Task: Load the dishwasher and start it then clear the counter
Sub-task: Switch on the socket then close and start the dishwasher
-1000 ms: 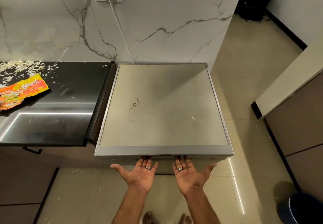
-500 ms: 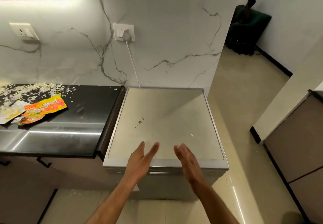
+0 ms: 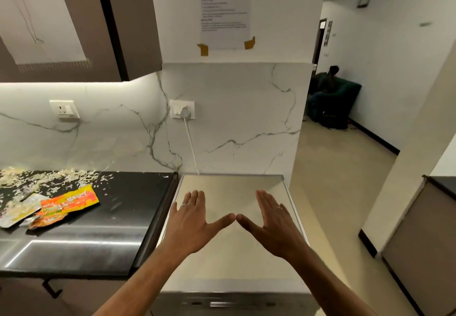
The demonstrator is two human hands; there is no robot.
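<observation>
A taped paper notice (image 3: 224, 9), print too blurred to read, hangs above a plugged wall socket (image 3: 182, 109).

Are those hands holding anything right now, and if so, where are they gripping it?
Nothing is held. The left hand and right hand are spread flat, fingers straight, thumb tips nearly meeting, over the dishwasher top.

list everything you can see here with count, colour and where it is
dishwasher: 1, steel grey, right of the counter
counter: 1, black, left
wrappers: a few, orange and silver, on the counter
scraps: many, pale, back of the counter
sockets: 2, white, on the marble wall; the right one has a plug
cable: 1, white, runs down behind the dishwasher
notice: 1, white, taped above
cabinet: 1, brown, upper left
left hand: open, over the dishwasher
right hand: open, thumb tip close to the left thumb
</observation>
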